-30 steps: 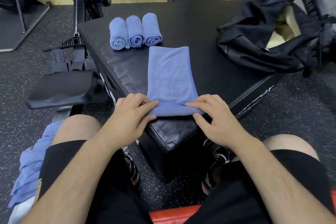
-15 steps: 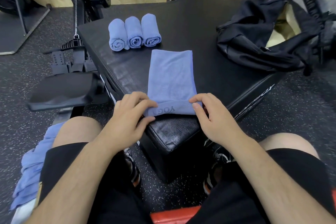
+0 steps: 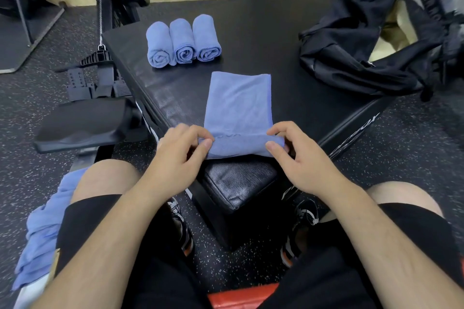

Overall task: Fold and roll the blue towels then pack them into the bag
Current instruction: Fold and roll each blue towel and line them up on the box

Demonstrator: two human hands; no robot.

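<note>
A folded blue towel (image 3: 239,105) lies lengthwise on the black padded box (image 3: 276,40), its near end turned into a small roll. My left hand (image 3: 180,155) pinches the roll's left end, and my right hand (image 3: 293,155) pinches its right end. Three rolled blue towels (image 3: 183,41) sit side by side further back on the box. The black bag (image 3: 364,40) lies slumped at the box's right side, its mouth partly open.
More loose blue towels (image 3: 42,233) are heaped beside my left thigh. A black bench pad (image 3: 82,123) and rowing machine footplates (image 3: 93,78) stand left of the box. Speckled rubber floor surrounds everything.
The near end of the towel has been rolled forward, away from me; both hands moved with it and the flat part looks shorter.
</note>
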